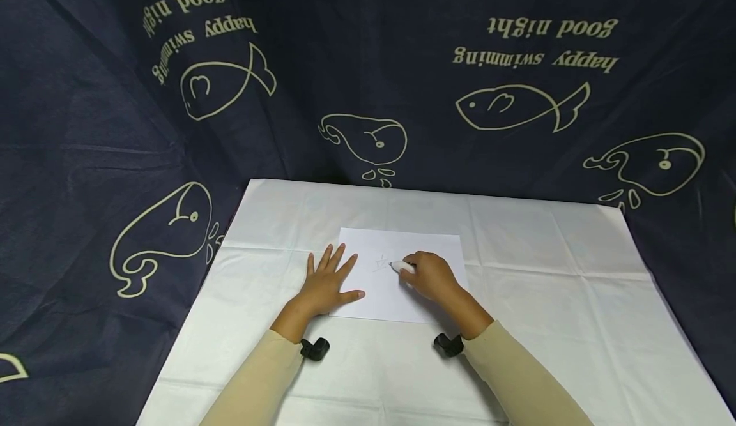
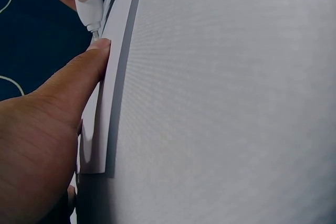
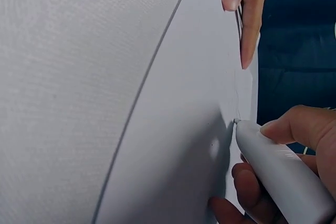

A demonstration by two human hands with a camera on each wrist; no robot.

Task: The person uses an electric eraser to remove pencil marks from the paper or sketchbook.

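Observation:
A sheet of white paper lies on the table, bearing a faint star-like line drawing. Fingers spread, my left hand rests flat on the sheet's left side. My right hand grips a thick white pen-shaped tool with a narrow tip, thumb on one side and fingers curled round the other. That tip meets the paper just right of the drawing. In the left wrist view the tool shows beyond my left thumb.
A creased white cloth covers the table round the paper. Behind it hangs a dark blue curtain printed with fish and whales. Black wrist mounts sit at both sleeve cuffs.

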